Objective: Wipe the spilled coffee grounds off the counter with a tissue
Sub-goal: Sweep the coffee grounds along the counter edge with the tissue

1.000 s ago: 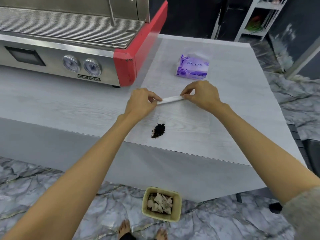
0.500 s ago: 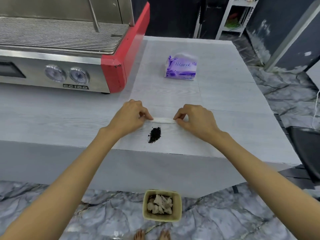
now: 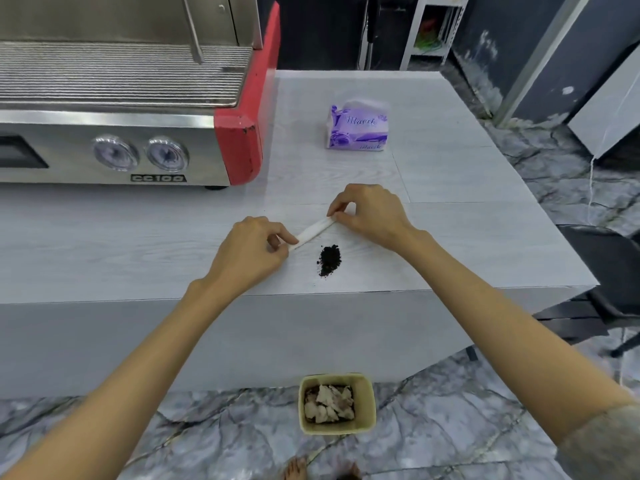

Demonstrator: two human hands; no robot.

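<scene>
A small dark heap of coffee grounds (image 3: 329,259) lies on the pale grey counter (image 3: 450,237) close to its front edge. Just behind the heap, a white tissue (image 3: 313,231) folded into a narrow strip is stretched between my hands, slanting up to the right. My left hand (image 3: 249,252) pinches its lower left end. My right hand (image 3: 369,213) pinches its upper right end. The strip sits a little apart from the grounds.
A purple tissue pack (image 3: 356,128) stands further back on the counter. A steel and red espresso machine (image 3: 138,109) fills the left. On the marble floor below the counter edge sits a yellow bin (image 3: 337,403) with crumpled tissues. A dark chair (image 3: 609,271) is at right.
The view has shifted and the strip now slants, my right hand further back and my left hand nearer. Both hands still hold the folded tissue behind the grounds.
</scene>
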